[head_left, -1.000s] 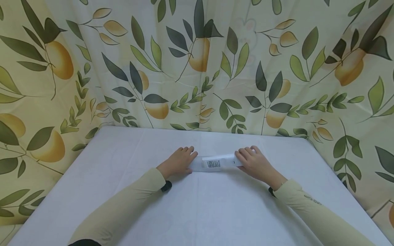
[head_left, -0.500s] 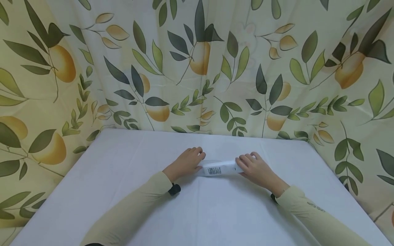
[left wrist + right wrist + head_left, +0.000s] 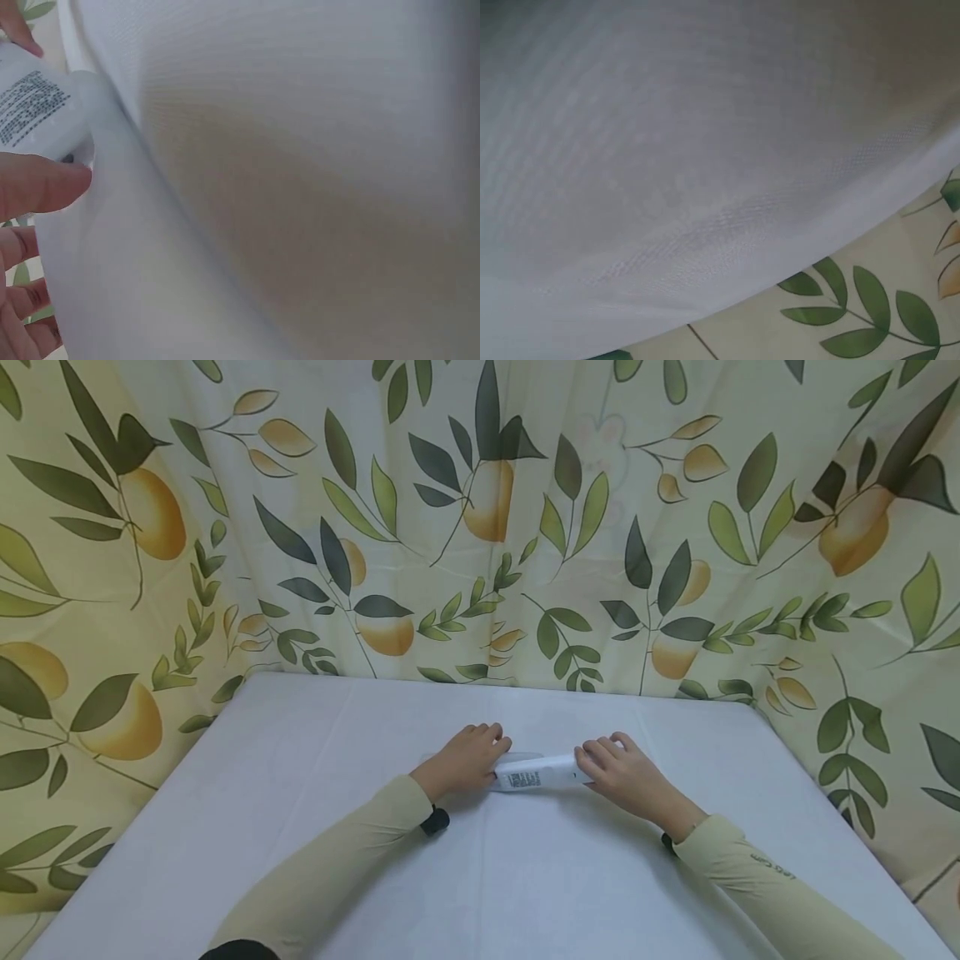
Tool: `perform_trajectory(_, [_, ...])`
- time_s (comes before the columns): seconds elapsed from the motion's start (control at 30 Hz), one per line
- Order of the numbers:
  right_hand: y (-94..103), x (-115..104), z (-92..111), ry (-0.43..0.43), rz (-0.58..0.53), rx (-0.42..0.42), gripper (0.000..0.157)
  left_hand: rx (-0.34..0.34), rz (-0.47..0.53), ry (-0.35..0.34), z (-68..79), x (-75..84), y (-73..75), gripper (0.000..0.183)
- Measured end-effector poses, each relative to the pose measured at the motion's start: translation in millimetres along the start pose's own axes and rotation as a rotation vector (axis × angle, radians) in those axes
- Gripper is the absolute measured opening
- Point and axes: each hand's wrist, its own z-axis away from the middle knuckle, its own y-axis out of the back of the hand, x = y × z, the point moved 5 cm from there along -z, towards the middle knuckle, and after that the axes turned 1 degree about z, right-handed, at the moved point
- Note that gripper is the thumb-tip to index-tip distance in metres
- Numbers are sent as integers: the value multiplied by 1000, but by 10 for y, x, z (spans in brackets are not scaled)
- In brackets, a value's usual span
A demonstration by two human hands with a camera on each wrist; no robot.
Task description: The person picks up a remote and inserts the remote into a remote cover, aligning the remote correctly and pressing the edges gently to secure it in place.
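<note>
"What have we got?"
"Our left hand [image 3: 463, 762] pinches one end of the white packet [image 3: 546, 772]; our right hand [image 3: 628, 779] curls round the other, over the bench [image 3: 375, 885]"
"And the print [image 3: 34, 109]?"
"A dark block in our head view, lines of text in our left wrist view"

On my head feed I have the packet [image 3: 536, 773] over the table [image 3: 480, 877], the left hand [image 3: 461, 764] touching its nine-o'clock end, the right hand [image 3: 626, 778] its three; past the table's far edge, at twelve, hangs the curtain [image 3: 450, 577].
</note>
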Motion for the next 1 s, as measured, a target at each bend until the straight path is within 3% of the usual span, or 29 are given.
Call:
perform_trajectory(0.17, [-3, -16, 17, 7, -18, 1, 66, -7, -40, -5, -42, 28, -28, 42])
perform_trajectory(0.47, [9, -12, 22, 12, -14, -20, 63, 96, -136, -14, -48, 21, 32, 39])
perform_trajectory(1.0, [36, -21, 29, -4, -29, -51, 64, 302, -222, -140, 2, -49, 217, 25])
